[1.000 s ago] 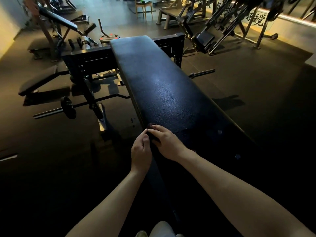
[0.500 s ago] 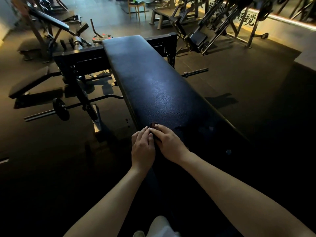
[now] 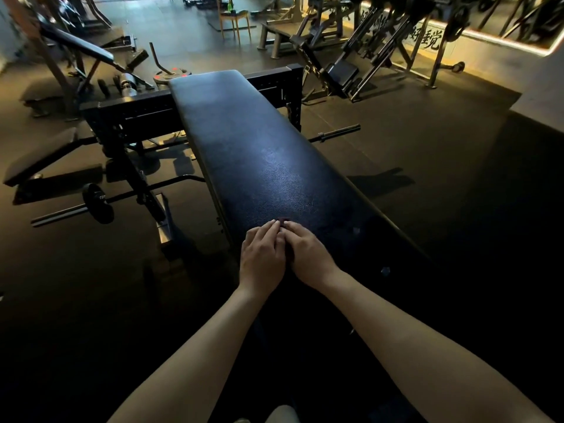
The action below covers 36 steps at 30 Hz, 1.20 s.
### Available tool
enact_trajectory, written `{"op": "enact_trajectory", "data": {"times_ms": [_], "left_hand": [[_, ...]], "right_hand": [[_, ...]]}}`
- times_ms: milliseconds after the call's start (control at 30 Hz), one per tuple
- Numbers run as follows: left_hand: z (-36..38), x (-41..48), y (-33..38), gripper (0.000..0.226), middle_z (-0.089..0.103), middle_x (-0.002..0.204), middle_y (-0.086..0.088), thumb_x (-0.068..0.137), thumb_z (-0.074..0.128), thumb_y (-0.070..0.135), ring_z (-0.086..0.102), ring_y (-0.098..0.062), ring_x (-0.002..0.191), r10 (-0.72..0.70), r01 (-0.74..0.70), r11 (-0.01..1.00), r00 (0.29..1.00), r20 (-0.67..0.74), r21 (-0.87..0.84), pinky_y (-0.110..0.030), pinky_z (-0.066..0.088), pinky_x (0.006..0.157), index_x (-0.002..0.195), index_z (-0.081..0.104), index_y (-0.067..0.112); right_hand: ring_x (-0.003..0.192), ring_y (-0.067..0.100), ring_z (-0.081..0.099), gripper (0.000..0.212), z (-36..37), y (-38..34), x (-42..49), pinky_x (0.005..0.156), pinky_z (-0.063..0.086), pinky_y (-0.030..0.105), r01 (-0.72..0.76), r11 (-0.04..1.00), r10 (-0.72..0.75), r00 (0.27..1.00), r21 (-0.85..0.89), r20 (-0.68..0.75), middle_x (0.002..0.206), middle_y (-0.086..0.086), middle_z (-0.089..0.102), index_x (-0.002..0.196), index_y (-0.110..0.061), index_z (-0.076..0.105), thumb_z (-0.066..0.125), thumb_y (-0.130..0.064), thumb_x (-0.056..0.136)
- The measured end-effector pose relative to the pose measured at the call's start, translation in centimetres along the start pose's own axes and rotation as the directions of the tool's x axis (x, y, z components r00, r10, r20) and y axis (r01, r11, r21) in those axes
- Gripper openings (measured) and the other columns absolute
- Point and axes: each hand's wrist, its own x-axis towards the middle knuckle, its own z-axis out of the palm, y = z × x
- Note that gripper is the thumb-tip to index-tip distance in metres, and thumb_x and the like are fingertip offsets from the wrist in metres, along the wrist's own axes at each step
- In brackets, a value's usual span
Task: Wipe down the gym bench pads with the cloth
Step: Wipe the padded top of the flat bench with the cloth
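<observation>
A long black bench pad [image 3: 250, 148] runs away from the viewer and slightly to the left. Its vinyl skin is finely grained and catches a dull sheen across the middle, while the near end sinks into deep shadow. The far end is rounded and sits against a black steel frame [image 3: 131, 111]. Both hands lie side by side on the near part of the pad, close to its left edge and touching each other. The left hand [image 3: 262, 257] rests palm down with its fingers nearly straight and together, holding nothing that shows. The right hand [image 3: 308, 254] lies over the cloth [image 3: 284, 221] with its fingers slightly bent. I cannot tell whether it pinches the cloth or only presses it. Just a small dark maroon corner of the cloth peeks out ahead of the fingertips, flat on the pad, and its texture is too dim to make out. On the dark rubber floor [image 3: 427, 148] left of the pad lies a barbell [image 3: 70, 210] carrying a small black plate. Farther back on that side an incline bench [image 3: 76, 47] tilts upward. A wooden chair [image 3: 233, 18] stands far beyond the pad's end.
</observation>
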Motion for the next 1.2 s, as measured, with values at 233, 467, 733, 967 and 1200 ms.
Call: {"op": "enact_trajectory", "data": {"times_ms": [233, 467, 733, 967, 1200], "left_hand": [[1.0, -0.4, 0.9, 0.045, 0.045, 0.153, 0.010, 0.106, 0.040, 0.036, 0.031, -0.011, 0.140, 0.002, -0.014, 0.994, 0.994, 0.107, 0.110, -0.034, 0.022, 0.114, 0.148, 0.048, 0.022], [1.2, 0.5, 1.5, 0.043, 0.045, 0.153, 0.009, 0.107, 0.037, 0.035, 0.032, -0.011, 0.140, -0.130, 0.122, 0.986, 0.989, 0.074, 0.110, -0.029, 0.019, 0.112, 0.146, 0.050, 0.024], [4.4, 0.8, 5.3, 0.052, 0.050, 0.148, 0.013, 0.103, 0.030, 0.045, 0.035, -0.011, 0.137, 0.055, -0.076, 0.992, 0.978, 0.203, 0.097, -0.031, 0.020, 0.111, 0.145, 0.052, 0.024], [6.0, 2.3, 7.6, 0.040, 0.052, 0.147, 0.010, 0.106, 0.040, 0.033, 0.037, -0.011, 0.135, 0.009, -0.016, 0.999, 0.983, 0.182, 0.035, -0.030, 0.022, 0.108, 0.142, 0.055, 0.024], [7.6, 2.0, 8.0, 0.043, 0.049, 0.151, 0.008, 0.106, 0.040, 0.034, 0.035, -0.013, 0.139, 0.039, -0.053, 0.997, 0.980, 0.196, 0.062, -0.029, 0.015, 0.112, 0.145, 0.053, 0.021]], "right_hand": [[0.132, 0.034, 0.047, 0.040, -3.6, 5.1, 1.0, 0.116, 0.032, 0.035, -0.192, 0.979, 0.179, 0.969, -0.065, -0.171, 0.140, 0.017, 0.053, 0.132, -0.004, 0.061, 0.059, -0.006, 0.092], [0.137, 0.025, 0.046, 0.040, -1.2, 2.2, 0.7, 0.117, 0.028, 0.025, 0.038, 0.999, -0.038, 0.999, -0.007, -0.016, 0.146, 0.014, 0.051, 0.135, -0.005, 0.060, 0.059, -0.010, 0.095], [0.134, 0.031, 0.044, 0.040, -7.7, 10.5, 0.0, 0.114, 0.029, 0.031, -0.260, 0.962, 0.234, 0.942, -0.084, -0.242, 0.142, 0.015, 0.050, 0.134, -0.004, 0.059, 0.057, -0.005, 0.095], [0.137, 0.023, 0.045, 0.042, -6.0, 7.8, -1.3, 0.118, 0.029, 0.028, -0.076, 0.997, 0.074, 0.992, -0.012, -0.106, 0.146, 0.011, 0.051, 0.138, -0.009, 0.058, 0.055, -0.010, 0.097], [0.134, 0.029, 0.046, 0.040, -9.4, 11.3, -1.1, 0.114, 0.030, 0.030, -0.320, 0.947, 0.307, 0.916, -0.010, -0.258, 0.142, 0.014, 0.051, 0.134, -0.006, 0.060, 0.060, -0.008, 0.094]]}}
